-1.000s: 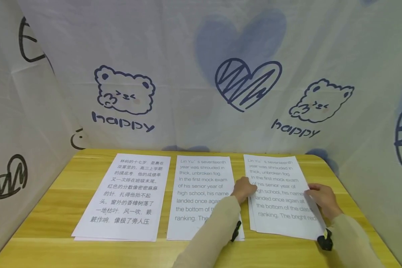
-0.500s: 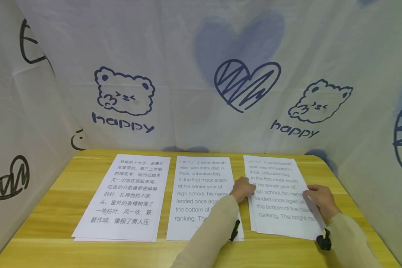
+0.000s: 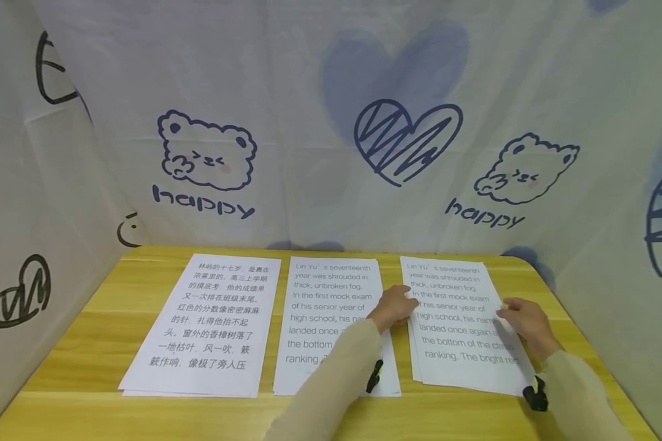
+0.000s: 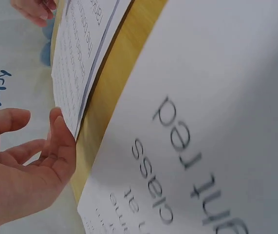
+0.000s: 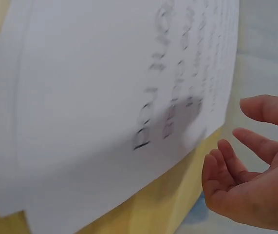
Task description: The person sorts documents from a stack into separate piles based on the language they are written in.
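Observation:
On the right lies a slightly uneven stack of printed English sheets (image 3: 463, 373). My left hand (image 3: 393, 306) is at its left edge; in the left wrist view the thumb and fingers of the left hand (image 4: 36, 170) are parted, with no sheet between them. At the stack's right edge is my right hand (image 3: 526, 323). Its thumb and index finger stand apart in the right wrist view, where the hand (image 5: 255, 170) appears beside the paper (image 5: 80, 122) and casts a shadow on it. Under my left forearm lies the middle stack of English sheets (image 3: 325, 312), partly hidden.
A third stack, printed in Chinese (image 3: 198, 331), lies on the left of the yellow wood-grain table (image 3: 83, 343). White cloth (image 3: 309, 184) with bear and heart drawings hangs behind and at both sides. A black strap (image 3: 536, 395) shows at the right wrist.
My left hand has drawn slightly left and its fingers have spread from the right stack's edge. The right hand's fingers have loosened and risen a little. The stacks look almost unmoved.

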Tool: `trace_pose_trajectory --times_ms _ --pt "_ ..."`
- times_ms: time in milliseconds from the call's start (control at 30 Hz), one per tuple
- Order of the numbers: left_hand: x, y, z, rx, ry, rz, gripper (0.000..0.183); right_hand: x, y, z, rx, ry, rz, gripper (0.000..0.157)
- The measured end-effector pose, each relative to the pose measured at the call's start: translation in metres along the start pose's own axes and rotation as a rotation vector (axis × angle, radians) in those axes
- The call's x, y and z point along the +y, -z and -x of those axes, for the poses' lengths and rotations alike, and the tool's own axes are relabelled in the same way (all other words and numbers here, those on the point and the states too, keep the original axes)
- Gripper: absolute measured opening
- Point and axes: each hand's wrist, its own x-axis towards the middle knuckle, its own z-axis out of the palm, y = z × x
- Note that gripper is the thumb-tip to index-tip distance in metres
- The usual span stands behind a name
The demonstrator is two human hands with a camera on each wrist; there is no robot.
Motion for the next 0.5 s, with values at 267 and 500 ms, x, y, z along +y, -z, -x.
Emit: trace_pose_trajectory --times_ms 267,500 --pt "-0.008 0.032 0.006 -0.083 -0.192 -0.058 0.049 0.010 -0.030 -0.039 -0.030 0.189 0.117 0.060" --pt "-0.015 0.066 0.015 -0.095 -0.337 -0.285 0.046 -0.070 -0.049 0.027 -0.106 0.233 0.127 0.054"
